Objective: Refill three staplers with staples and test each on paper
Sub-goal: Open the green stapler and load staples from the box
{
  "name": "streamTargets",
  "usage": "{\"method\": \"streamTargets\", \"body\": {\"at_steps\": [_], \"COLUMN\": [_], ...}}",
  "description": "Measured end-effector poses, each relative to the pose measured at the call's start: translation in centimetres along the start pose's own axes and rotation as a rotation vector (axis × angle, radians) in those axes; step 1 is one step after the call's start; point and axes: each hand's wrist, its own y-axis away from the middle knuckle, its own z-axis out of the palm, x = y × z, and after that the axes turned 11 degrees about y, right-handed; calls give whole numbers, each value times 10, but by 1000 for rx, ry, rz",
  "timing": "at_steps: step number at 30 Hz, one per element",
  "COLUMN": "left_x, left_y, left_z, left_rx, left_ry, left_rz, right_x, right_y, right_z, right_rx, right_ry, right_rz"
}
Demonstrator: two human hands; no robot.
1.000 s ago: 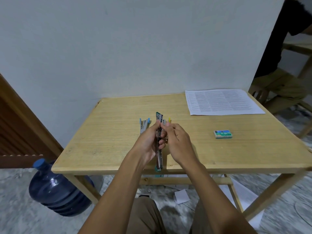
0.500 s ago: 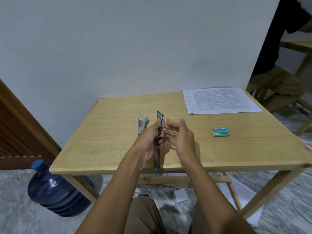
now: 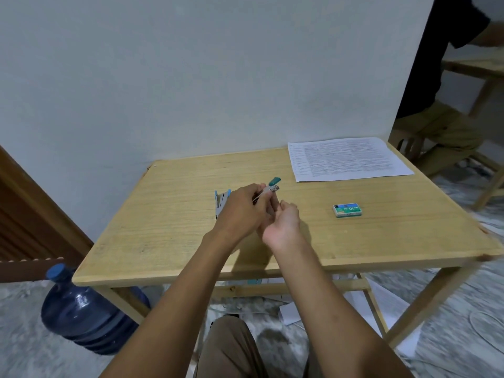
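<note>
Teal stapler (image 3: 273, 184) is gripped in the left hand (image 3: 241, 211) over the wooden table (image 3: 169, 230); the right hand (image 3: 283, 223) is cupped just beside it, its hold cannot be told; a blue stapler (image 3: 221, 199) is seen just left of the grip; a green box (image 3: 347, 210) marked "10" is laid to the right; printed paper (image 3: 346, 159) is beyond, by the pale wall (image 3: 191, 77).

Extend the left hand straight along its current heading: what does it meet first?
Probably the printed paper sheet. The left hand, gripping the teal stapler, points toward the far right; only bare table lies between. Depth unclear.
</note>
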Motion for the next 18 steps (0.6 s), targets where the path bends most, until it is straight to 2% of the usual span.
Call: {"method": "streamTargets", "body": {"at_steps": [2,4,6,7,10,12,15,18], "left_x": [2,3,1,-1,-8,-11,-13,-15], "left_y": [-1,-2,-1,0,8,12,16,16], "left_z": [-2,-5,-11,-13,-14,-10,-2,4], "left_rx": [44,90,67,25,-80,-103,-109,-108], "left_ry": [154,361,583,675,879,973,1056,1081], "left_rz": [-67,-228,-419,-487,-589,-619,-640,-652], "right_x": [-3,-11,-24,-32,-55,-64,-69,-68], "right_y": [1,2,0,-2,-10,-17,-28,-30], "right_z": [-3,-6,-12,-16,-29,-35,-44,-49], "right_rx": [-16,-10,15,49,172,169,118,53], "right_ry": [6,39,216,427,1436,1912,2277,2366], "right_rz": [-5,-31,-119,-218,-600,-698,-676,-734]}}
